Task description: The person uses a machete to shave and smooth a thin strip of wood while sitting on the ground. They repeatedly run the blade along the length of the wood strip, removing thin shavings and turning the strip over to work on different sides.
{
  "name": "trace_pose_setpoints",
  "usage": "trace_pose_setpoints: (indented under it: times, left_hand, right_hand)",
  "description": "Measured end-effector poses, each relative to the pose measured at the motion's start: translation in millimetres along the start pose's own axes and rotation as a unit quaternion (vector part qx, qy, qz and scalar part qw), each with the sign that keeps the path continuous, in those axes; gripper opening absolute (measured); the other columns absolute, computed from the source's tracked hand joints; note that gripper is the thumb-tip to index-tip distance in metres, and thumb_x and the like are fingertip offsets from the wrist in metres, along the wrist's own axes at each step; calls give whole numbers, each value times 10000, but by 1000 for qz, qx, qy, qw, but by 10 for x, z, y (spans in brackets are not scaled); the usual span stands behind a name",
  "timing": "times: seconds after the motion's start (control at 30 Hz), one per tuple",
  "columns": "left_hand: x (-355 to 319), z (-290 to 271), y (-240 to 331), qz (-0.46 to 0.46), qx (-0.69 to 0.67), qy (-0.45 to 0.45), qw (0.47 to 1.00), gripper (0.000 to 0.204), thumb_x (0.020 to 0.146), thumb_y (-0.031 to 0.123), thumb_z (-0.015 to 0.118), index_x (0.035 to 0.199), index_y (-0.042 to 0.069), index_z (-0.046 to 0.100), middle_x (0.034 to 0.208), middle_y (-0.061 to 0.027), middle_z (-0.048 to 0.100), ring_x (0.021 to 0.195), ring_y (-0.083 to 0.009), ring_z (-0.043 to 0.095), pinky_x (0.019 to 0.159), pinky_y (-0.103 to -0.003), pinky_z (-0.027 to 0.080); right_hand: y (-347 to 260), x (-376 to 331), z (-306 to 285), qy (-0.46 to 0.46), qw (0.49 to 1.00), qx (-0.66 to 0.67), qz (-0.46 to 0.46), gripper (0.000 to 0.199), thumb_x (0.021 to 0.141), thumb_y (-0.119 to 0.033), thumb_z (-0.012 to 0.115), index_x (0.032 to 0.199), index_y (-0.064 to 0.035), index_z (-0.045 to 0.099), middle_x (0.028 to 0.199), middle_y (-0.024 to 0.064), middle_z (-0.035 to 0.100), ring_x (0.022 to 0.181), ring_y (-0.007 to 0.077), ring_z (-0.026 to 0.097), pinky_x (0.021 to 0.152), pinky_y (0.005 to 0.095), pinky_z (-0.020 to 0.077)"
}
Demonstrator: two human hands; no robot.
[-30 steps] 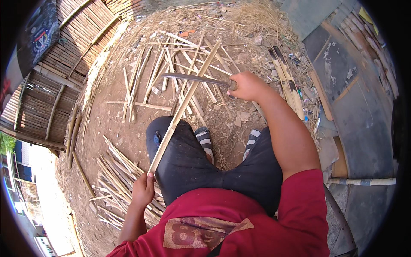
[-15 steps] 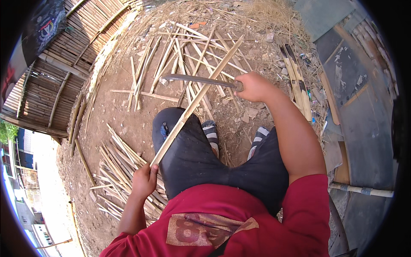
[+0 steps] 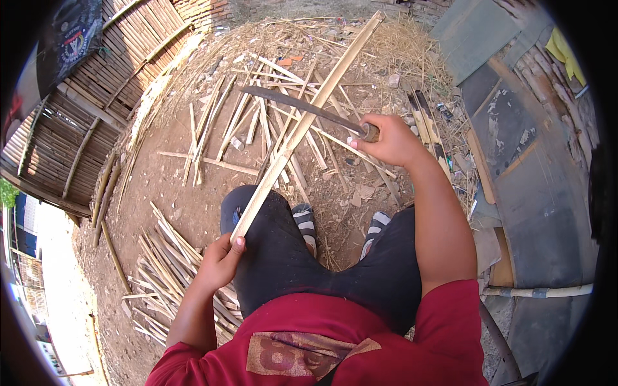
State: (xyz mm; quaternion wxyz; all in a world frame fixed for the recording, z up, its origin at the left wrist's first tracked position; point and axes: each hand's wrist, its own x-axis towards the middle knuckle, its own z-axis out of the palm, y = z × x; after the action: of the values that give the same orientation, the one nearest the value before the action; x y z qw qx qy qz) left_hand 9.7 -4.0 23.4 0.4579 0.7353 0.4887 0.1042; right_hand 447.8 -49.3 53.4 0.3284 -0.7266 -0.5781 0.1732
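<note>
My left hand [image 3: 220, 260] grips the near end of a long pale bamboo strip [image 3: 302, 125] that slants up and away to the far right, resting over my left knee. My right hand [image 3: 386, 140] holds the handle of a long dark blade [image 3: 297, 107]. The blade lies across the strip about midway along it, pointing left. I sit with dark trousers and striped sandals [image 3: 305, 220] on bare dirt.
Split bamboo strips [image 3: 257, 116] lie scattered on the dirt ahead, and a pile of cut slats [image 3: 164, 270] lies by my left side. A woven bamboo fence [image 3: 96, 96] runs along the left. Grey sheets and boards [image 3: 528, 180] lie to the right.
The strip's far end has swung further away and up. The blade has slid further along the strip, with my right hand moving slightly away from me.
</note>
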Motion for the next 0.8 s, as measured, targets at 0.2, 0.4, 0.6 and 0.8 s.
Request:
trace_pose_setpoints:
  times: [0.2, 0.4, 0.6, 0.8]
  left_hand:
    - [232, -9, 497, 27, -100, -106, 989, 416, 1063, 446, 582, 1005, 36, 617, 815, 59, 519, 747, -60, 447, 654, -252, 384]
    - [222, -141, 773, 15, -118, -201, 972, 387, 1036, 463, 621, 1127, 87, 600, 837, 70, 503, 743, -53, 435, 641, -252, 377]
    - [288, -154, 719, 69, -150, -237, 957, 394, 1027, 489, 620, 1076, 99, 589, 803, 60, 505, 716, -70, 472, 645, -257, 406]
    - [165, -135, 652, 93, -160, -205, 961, 444, 1020, 479, 643, 1108, 45, 614, 853, 33, 540, 796, -81, 489, 681, -276, 426]
  right_hand:
    - [-94, -129, -242, 9, 1000, 6, 14, 562, 774, -405, 896, 1128, -13, 704, 841, 86, 701, 776, 160, 635, 720, 350, 513]
    - [-446, -89, -280, 60, 998, 6, 2, 481, 801, -363, 885, 1089, -17, 716, 803, 69, 695, 726, 123, 603, 680, 317, 497]
    - [-660, -96, -284, 121, 990, 51, -49, 395, 821, -314, 865, 1036, -18, 715, 755, 53, 702, 691, 118, 613, 649, 323, 486]
    - [-708, -262, -126, 124, 987, 86, -53, 313, 826, -257, 858, 1001, -37, 719, 709, -12, 628, 680, 77, 550, 642, 295, 467]
